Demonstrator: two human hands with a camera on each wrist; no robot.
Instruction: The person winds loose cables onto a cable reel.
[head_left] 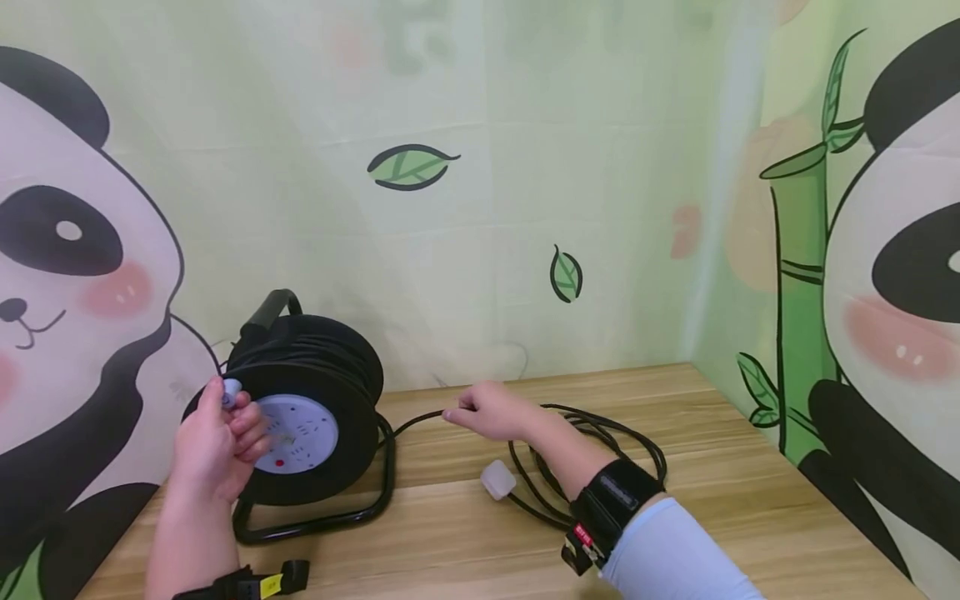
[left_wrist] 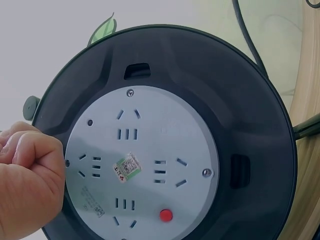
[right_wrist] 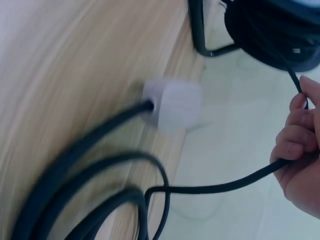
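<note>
The head camera looks forward and down at the counter [head_left: 450, 533]. Close in, the left wrist camera faces the reel [left_wrist: 167, 134]; the right faces the plug [right_wrist: 172, 105] (the reel peeks in too).

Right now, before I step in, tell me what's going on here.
A person's left hand grips a small knob at the face of a cable reel, while the right hand holds its black cable. Some cable is wound on the reel; more lies in loops on the table, near a white plug.
</note>
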